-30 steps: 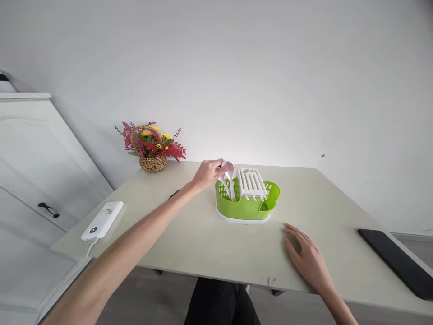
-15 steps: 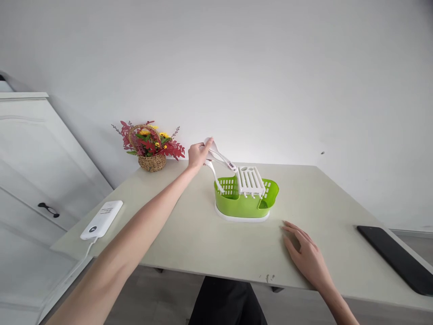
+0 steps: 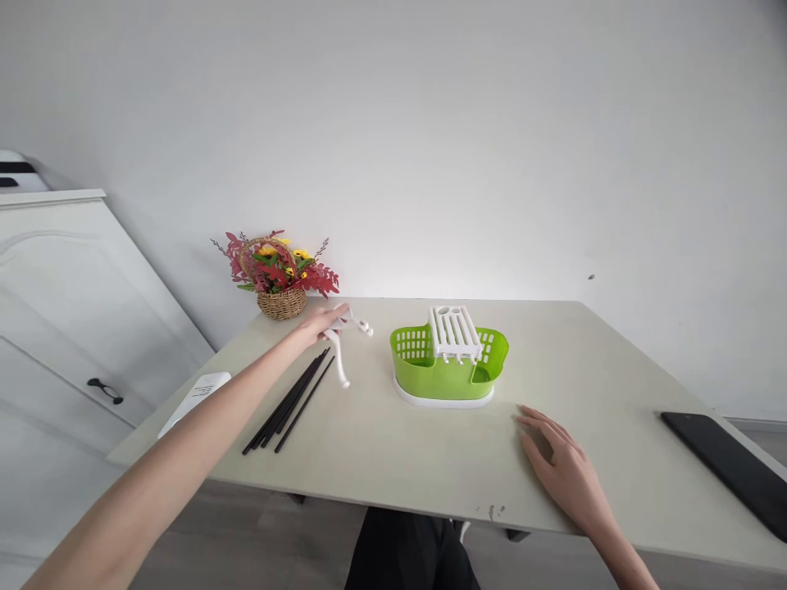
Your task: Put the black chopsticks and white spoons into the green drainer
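Observation:
My left hand [image 3: 323, 321] is closed around white long-handled spoons [image 3: 339, 360] over the left half of the table. Their handles stick out to the right and down; the bowls are mostly hidden by the hand. Just in front of it lie several dark chopsticks [image 3: 288, 407], loosely side by side. To the right stands a green cutlery basket [image 3: 430, 381] with a white slotted rack [image 3: 456, 332] across its middle and a white base, apart from both hands. My right hand [image 3: 559, 463] rests on the tabletop near the front edge, fingers stretched out and holding nothing.
A wicker basket of artificial flowers [image 3: 279, 287] stands at the back left against the wall. A white power bank [image 3: 200, 393] lies at the left edge, partly behind my forearm. At the right is a black phone [image 3: 725, 471]. A white cabinet [image 3: 79, 328] borders the table's left.
My left hand has moved left and lower, carrying the spoons away from the green basket. The chopsticks, previously hidden behind my forearm, now show. My right hand stays in place.

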A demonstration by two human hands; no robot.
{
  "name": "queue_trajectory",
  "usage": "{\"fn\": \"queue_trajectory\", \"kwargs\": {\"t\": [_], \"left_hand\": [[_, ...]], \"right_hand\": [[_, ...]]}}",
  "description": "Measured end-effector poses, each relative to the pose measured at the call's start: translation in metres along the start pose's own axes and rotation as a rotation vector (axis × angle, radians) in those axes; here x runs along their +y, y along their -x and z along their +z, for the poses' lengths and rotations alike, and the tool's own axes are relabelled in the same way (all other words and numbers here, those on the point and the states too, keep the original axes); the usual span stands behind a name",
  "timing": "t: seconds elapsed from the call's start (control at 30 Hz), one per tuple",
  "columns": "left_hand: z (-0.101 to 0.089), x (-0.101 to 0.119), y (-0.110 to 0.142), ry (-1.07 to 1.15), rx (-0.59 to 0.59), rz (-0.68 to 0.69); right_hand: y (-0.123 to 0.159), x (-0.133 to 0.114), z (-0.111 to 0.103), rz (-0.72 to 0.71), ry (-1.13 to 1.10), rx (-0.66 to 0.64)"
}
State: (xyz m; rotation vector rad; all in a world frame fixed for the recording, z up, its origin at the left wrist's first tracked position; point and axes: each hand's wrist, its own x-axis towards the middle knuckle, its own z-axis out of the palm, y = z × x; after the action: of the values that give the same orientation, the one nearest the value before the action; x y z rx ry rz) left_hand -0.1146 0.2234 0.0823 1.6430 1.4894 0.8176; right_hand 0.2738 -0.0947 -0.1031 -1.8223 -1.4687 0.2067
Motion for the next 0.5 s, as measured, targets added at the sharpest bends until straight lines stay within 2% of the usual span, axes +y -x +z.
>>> {"fn": "queue_trajectory", "kwargs": {"t": [0.1, 0.23, 0.33, 0.5], "left_hand": [[-0.003, -0.017, 0.01, -0.152, -0.141, -0.078], [0.0, -0.032, 0.011, -0.467, -0.318, -0.067], [0.006, -0.04, 0.008, -0.581, -0.343, -0.028], [0.019, -0.055, 0.011, -0.651, -0.327, 0.035]], "right_hand": [[-0.001, 0.002, 0.001, -0.014, -0.005, 0.0], [-0.002, 0.005, 0.004, -0.006, -0.007, -0.005], [-0.002, 0.005, 0.004, -0.001, -0.005, 0.0], [-0.001, 0.002, 0.001, -0.015, 0.003, 0.005]]}}
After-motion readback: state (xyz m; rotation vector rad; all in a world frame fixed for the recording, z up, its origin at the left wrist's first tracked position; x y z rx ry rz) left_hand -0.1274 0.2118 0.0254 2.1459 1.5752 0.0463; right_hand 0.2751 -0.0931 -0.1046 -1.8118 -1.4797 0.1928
